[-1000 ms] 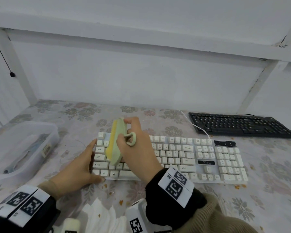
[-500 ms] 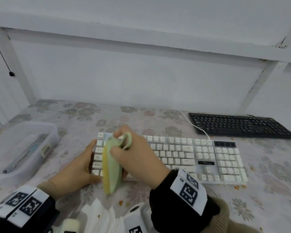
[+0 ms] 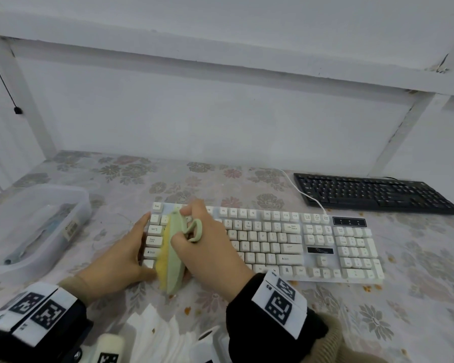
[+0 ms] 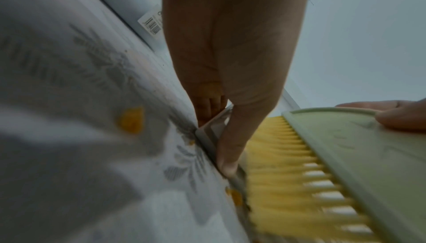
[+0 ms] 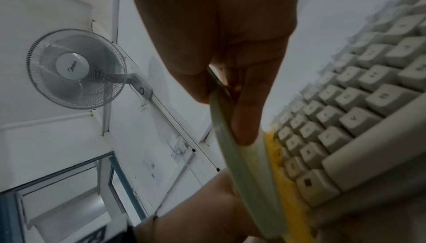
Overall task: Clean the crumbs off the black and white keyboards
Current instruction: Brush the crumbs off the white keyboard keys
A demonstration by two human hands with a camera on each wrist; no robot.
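Observation:
The white keyboard (image 3: 286, 247) lies mid-table; the black keyboard (image 3: 372, 192) lies at the back right. My right hand (image 3: 202, 247) grips a pale green brush (image 3: 172, 255) with yellow bristles, set edge-on across the white keyboard's leftmost keys, its lower end past the front edge. In the right wrist view my fingers (image 5: 244, 119) pinch the brush back (image 5: 244, 174) beside the keys (image 5: 357, 110). My left hand (image 3: 118, 255) rests against the keyboard's left end, fingers straight. Its thumb (image 4: 230, 146) presses the front corner (image 4: 207, 135) next to the bristles (image 4: 288, 183). Orange crumbs (image 4: 131, 122) lie on the cloth.
A clear plastic box (image 3: 37, 218) stands at the left of the table. White tissue (image 3: 157, 334) lies at the near edge, with more crumbs (image 3: 186, 310) beside it. The white keyboard's cable (image 3: 299, 189) runs back past the black keyboard. White frame posts flank the table.
My right hand swept the brush from the far rows down over the left keys to the front edge. The left hand stayed at the keyboard's left end.

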